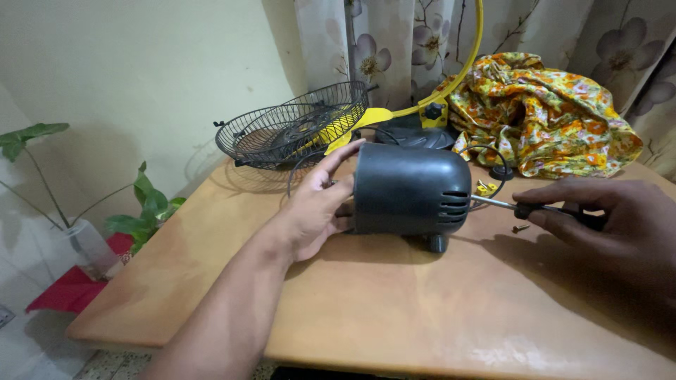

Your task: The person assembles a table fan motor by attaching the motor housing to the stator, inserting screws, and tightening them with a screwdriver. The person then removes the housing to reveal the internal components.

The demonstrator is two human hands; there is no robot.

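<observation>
Leftmost, a green houseplant [144,207] stands off the desk edge above a red cloth [74,288] on the floor. My left hand [317,211] comes in over the wooden desk [422,317], fingers spread and pressed against the left end of the dark grey motor housing [412,190], steadying it rather than closing round it. The housing lies on its side near the desk's middle, vent slots facing right. Behind it sit a black wire fan guard [292,127], a yellow fan blade [352,123] and a yellow stand arm [458,77] curving up past the flowered curtain [394,42]. A crumpled orange floral cloth [549,112] lies at the back right. My right hand [620,218] is closed round a black-handled screwdriver [524,209], its shaft reaching the housing's vented end. A small screw [521,228] lies just below the shaft.
</observation>
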